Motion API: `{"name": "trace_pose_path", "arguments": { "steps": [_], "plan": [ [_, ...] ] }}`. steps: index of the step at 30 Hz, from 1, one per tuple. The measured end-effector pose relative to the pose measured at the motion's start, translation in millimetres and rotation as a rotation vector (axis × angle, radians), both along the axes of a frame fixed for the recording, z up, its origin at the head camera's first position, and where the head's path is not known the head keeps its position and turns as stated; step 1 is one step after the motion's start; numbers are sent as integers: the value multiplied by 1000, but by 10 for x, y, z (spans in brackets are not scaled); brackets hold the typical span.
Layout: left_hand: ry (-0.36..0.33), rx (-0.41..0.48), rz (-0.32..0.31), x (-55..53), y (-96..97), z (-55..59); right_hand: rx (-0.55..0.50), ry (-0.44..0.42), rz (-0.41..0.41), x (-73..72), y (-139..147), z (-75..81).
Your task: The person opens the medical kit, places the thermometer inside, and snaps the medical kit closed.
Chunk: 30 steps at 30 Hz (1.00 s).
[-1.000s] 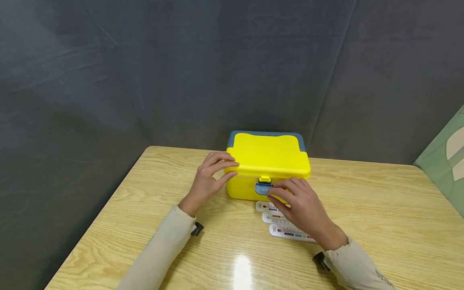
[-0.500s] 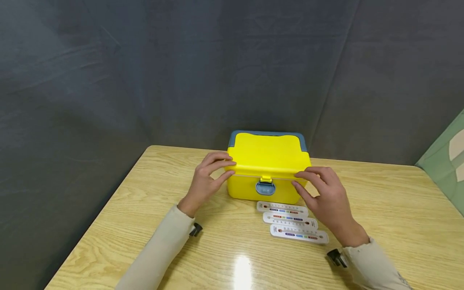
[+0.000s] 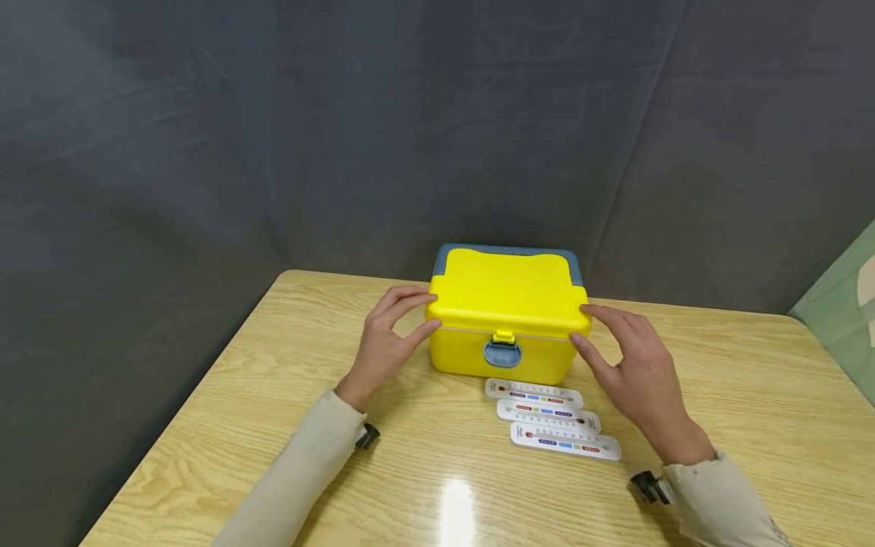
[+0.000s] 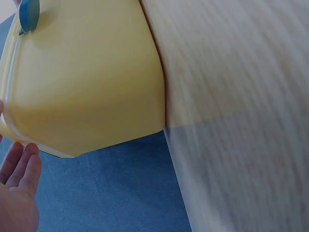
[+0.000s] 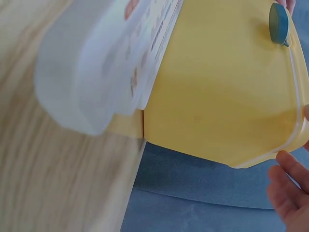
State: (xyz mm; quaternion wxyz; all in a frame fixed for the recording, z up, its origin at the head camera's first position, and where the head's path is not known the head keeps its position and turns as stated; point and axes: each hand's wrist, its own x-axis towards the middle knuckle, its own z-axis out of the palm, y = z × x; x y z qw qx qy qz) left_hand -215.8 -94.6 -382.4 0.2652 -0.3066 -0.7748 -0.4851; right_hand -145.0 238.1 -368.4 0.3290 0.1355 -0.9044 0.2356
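A yellow box [image 3: 509,292] with a blue handle [image 3: 506,249] folded along the back of its lid stands on the table. Its blue latch [image 3: 502,354] sticks out from the front, below a yellow tab on the lid. My left hand [image 3: 386,342] touches the lid's left front corner, with fingers at the side and thumb in front. At the right front corner, my right hand [image 3: 636,372] touches the lid the same way. In both wrist views, the fingers of the left hand [image 4: 19,183] and right hand [image 5: 292,188] look fairly straight. The lid is down.
In front of the box lie three white thermometer strips [image 3: 565,442], one behind another. The wooden table [image 3: 287,342] ends just behind the box, against a dark grey curtain [image 3: 437,137]. A green patterned surface [image 3: 848,281] stands at the far right.
My right hand has left the latch and moved right to the lid's right front corner, uncovering the thermometer strips. My left hand stays at the left corner. The box stays in place.
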Motion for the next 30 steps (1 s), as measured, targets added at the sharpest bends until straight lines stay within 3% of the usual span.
{"name": "trace_pose_path", "arguments": {
  "steps": [6, 18, 24, 30],
  "plan": [
    [-17, 31, 11, 25, 33, -17, -30, 14, 7, 17, -11, -21],
    [23, 74, -10, 45, 16, -43, -17, 90, 7, 40, -13, -33],
    [7, 73, 3, 47, 23, 5, -12, 120, 25, 22, -12, 12],
    [-11, 81, 27, 15, 54, 129, -11, 130, 41, -34, 7, 140]
  ]
}}
